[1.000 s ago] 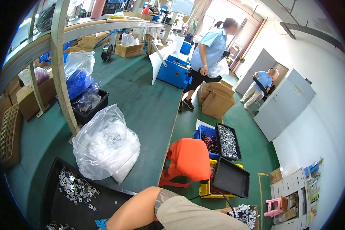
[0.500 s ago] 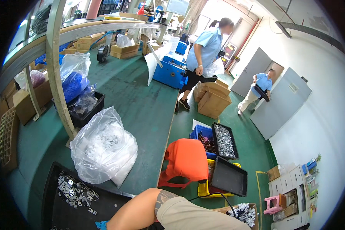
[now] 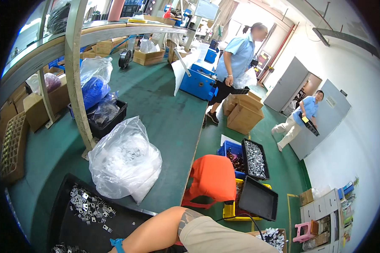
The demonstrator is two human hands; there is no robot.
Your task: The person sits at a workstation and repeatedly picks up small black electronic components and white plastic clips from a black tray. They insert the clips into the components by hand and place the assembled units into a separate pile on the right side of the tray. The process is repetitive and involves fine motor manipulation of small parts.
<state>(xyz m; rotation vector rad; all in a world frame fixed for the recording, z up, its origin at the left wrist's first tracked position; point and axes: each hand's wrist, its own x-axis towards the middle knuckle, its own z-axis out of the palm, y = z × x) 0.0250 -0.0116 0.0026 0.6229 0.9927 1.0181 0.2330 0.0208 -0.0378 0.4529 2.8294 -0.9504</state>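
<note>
My right forearm (image 3: 152, 232), bare below a khaki sleeve (image 3: 223, 236), reaches in from the lower edge and bends down to the left. A blue band (image 3: 119, 245) circles the wrist. The lower edge cuts off my right hand, and my left hand is out of the picture. Beside the wrist lies a black tray (image 3: 109, 230) holding a scatter of small silver pronged metal parts (image 3: 90, 206). Behind the tray, a large clear plastic bag (image 3: 126, 162) of white pieces sits on the green bench.
Right of the bench edge stand an orange stool (image 3: 213, 177), a black tray of metal parts (image 3: 255, 158) and an empty black tray (image 3: 258, 197) over a yellow crate. Two people in blue shirts, one standing (image 3: 238, 59), one walking (image 3: 306, 111), carry trays. A metal post (image 3: 74, 84) rises at left.
The view has shifted, moving most things slightly right. The person by the doors has walked nearer and turned, tray in hand. More of my wrist and its blue band shows.
</note>
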